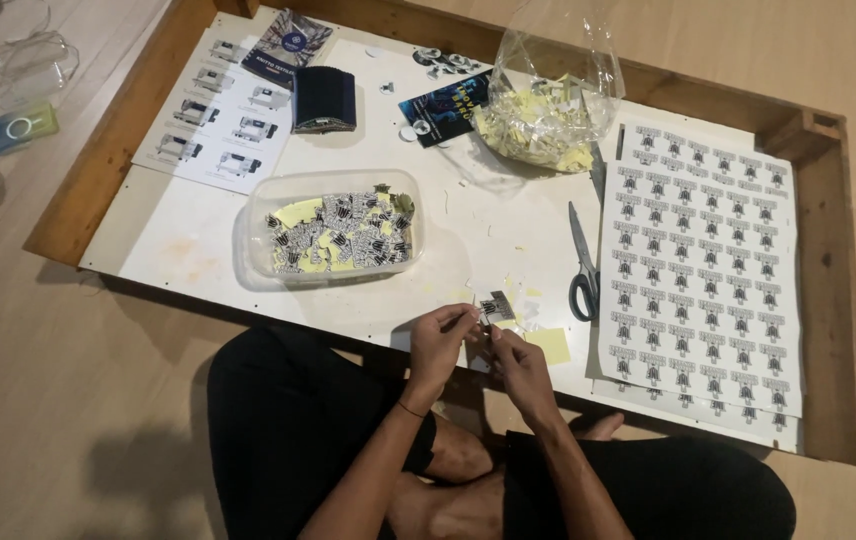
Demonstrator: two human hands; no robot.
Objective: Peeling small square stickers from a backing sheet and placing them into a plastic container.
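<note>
My left hand [440,343] and my right hand [519,362] meet over the near edge of a low white board [178,240]. Between their fingertips they pinch a small black-and-white sticker piece [494,307]. Several yellow backing scraps [548,345] lie on the board just beside my right hand. A clear plastic tub [328,232] holding many cut stickers and yellow scraps stands to the left, beyond my left hand.
Grey-handled scissors [581,262] lie right of my hands. A large printed sticker sheet [705,265] covers the right side. A clear bag of yellow scraps [548,100], a dark card stack [324,98] and a printed paper [218,110] lie farther off. A wooden frame [838,300] surrounds the board.
</note>
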